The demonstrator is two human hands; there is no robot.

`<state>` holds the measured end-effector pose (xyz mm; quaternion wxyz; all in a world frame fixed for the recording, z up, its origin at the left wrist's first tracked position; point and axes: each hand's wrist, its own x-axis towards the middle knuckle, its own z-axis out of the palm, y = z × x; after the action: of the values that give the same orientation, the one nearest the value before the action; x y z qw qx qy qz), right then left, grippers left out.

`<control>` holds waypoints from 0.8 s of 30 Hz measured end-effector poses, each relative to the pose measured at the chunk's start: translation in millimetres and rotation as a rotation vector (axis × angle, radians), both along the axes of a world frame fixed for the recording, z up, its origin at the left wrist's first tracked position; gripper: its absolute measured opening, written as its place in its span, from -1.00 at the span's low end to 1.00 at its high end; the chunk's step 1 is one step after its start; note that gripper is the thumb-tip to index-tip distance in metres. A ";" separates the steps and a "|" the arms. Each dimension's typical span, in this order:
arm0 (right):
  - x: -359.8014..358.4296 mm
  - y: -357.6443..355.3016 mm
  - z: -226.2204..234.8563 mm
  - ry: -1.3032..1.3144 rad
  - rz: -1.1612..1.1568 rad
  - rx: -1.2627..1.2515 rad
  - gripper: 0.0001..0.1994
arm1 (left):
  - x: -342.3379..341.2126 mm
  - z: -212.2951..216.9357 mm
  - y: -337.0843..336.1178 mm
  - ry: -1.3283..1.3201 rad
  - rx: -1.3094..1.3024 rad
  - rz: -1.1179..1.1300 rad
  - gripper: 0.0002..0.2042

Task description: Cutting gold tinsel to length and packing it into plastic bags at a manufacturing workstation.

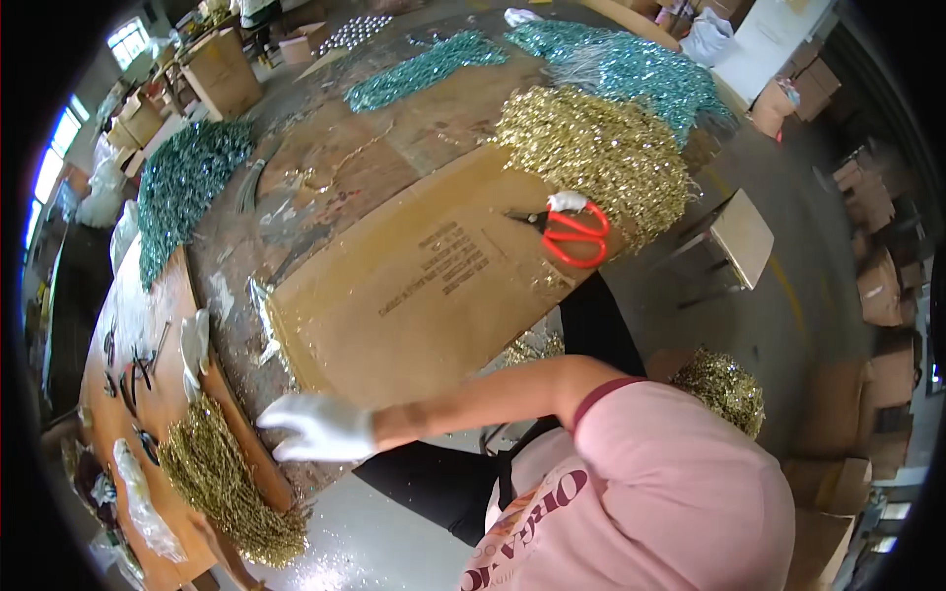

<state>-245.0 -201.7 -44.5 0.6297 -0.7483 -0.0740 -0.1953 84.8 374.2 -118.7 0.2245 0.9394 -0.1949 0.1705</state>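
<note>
Gold tinsel bundle (225,478) lies beside crumpled plastic (146,504), near dark hand tools (146,444).

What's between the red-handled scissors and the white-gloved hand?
Only the brown cardboard sheet, its dark print close to that line; no loose object shows between the scissors and the gloved hand in the head view.

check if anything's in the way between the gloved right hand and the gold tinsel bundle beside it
Nothing visible stands between the right hand and the gold tinsel bundle; only the wooden board's edge shows there.
</note>
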 end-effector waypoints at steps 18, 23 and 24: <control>-187.0 -474.1 19.6 0.821 -1.145 -0.821 -0.59 | -412.3 88.5 -656.9 0.299 -0.039 -1.264 -0.56; -250.3 -486.9 7.7 -0.131 -1.507 -0.160 -0.73 | -430.7 82.3 -682.2 0.510 -0.116 -1.457 -0.61; -247.0 -468.3 14.0 -0.438 -1.133 0.459 -0.72 | -430.0 80.2 -682.2 0.617 -0.149 -1.418 -0.63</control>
<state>-492.0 -670.0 -30.5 0.5432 -0.4607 0.2491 -0.6562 -345.1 -308.0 -38.5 0.3866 0.5775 -0.6661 -0.2707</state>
